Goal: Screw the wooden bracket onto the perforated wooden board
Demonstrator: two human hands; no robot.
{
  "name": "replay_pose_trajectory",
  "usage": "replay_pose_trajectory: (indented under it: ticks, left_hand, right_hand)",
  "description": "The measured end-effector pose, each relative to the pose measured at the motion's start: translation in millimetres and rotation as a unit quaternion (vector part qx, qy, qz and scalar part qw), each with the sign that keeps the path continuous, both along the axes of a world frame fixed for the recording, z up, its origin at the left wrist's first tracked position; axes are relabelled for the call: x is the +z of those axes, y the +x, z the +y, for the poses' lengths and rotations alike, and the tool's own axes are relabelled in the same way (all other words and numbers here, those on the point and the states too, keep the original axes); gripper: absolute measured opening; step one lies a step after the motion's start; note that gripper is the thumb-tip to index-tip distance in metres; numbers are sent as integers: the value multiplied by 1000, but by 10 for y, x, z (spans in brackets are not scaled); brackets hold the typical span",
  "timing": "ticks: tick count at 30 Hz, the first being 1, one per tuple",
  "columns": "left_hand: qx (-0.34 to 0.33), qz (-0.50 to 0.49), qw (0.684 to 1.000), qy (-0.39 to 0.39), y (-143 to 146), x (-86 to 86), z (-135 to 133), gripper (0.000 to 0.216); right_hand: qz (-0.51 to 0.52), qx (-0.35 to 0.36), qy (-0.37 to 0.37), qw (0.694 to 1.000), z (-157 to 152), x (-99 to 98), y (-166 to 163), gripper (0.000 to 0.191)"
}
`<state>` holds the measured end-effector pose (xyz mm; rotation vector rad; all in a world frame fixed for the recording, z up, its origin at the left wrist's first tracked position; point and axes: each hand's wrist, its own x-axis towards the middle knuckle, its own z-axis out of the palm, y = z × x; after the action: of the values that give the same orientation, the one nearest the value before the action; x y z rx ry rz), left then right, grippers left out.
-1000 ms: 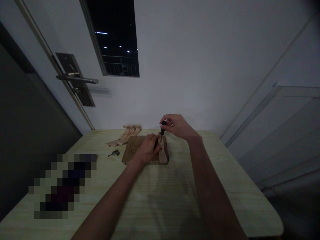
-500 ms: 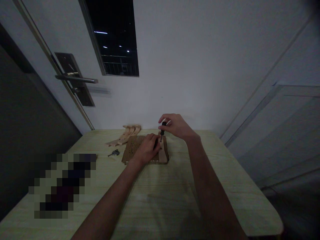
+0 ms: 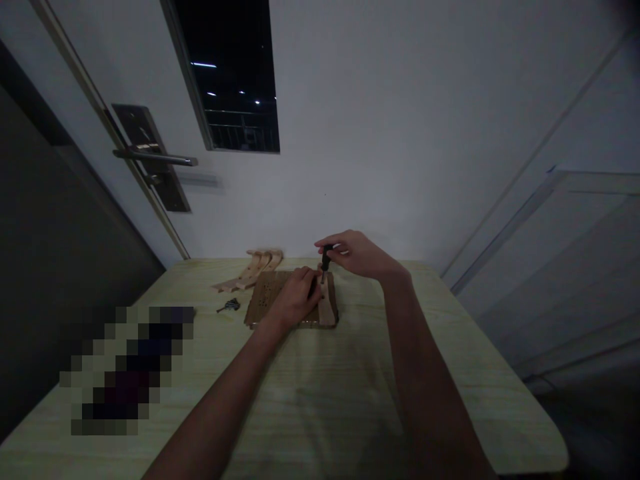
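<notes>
Right hand [image 3: 357, 253] is twisting the pinched screwdriver [image 3: 326, 255] slightly further on the wooden strip [image 3: 327, 310], left hand [image 3: 295, 297] staying curled at its tip, grip unclear, board [image 3: 265, 300] unmoved.

Dim room, low light. A plain white wall [image 3: 400, 133] fills the view, and set in it is a narrow dark-framed window [image 3: 230, 73] – black outside, a few small lights showing. To the left stands a door edge with a brushed-metal lever handle [image 3: 155, 158], beside a dark grey door panel [image 3: 45, 233]. On the right is a white panelled door [image 3: 575, 267]. Below lies a pale wood-grain table [image 3: 320, 413] with rounded corners, and a dark floor [image 3: 600, 427] shows beyond it.
</notes>
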<state>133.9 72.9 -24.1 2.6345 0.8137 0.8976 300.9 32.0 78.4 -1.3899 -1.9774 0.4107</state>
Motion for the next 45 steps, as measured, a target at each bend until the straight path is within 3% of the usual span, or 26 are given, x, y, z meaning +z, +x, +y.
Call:
replay_pose_trajectory:
  ticks: [6,10,17,26,37,45]
  left_hand:
    - [-6,-2,1000,-3,4,1,3,21]
    - [-10,-4,1000,-7,-1,-11,11,21]
    - [-11,0,1000,-15,3,-30,27,23]
    - [-6,-1,1000,-20,-8,1,-2,20]
    - [-9,-11,1000,-9,-6,-25,19,19]
    - [-3,-8,1000,-9,-2,-31,15,21]
  right_hand:
    - [34,27,28,999,37,-5,24,18]
    - [14,0,47,999,38,8,20,9]
    - [3,-50,67,996,63,-14,19,14]
    - [-5,-30,72,997,42,15,-16,3]
    - [16,-5,47,999,10,-15,8,27]
    - [41,23,56,997,16,13,22,23]
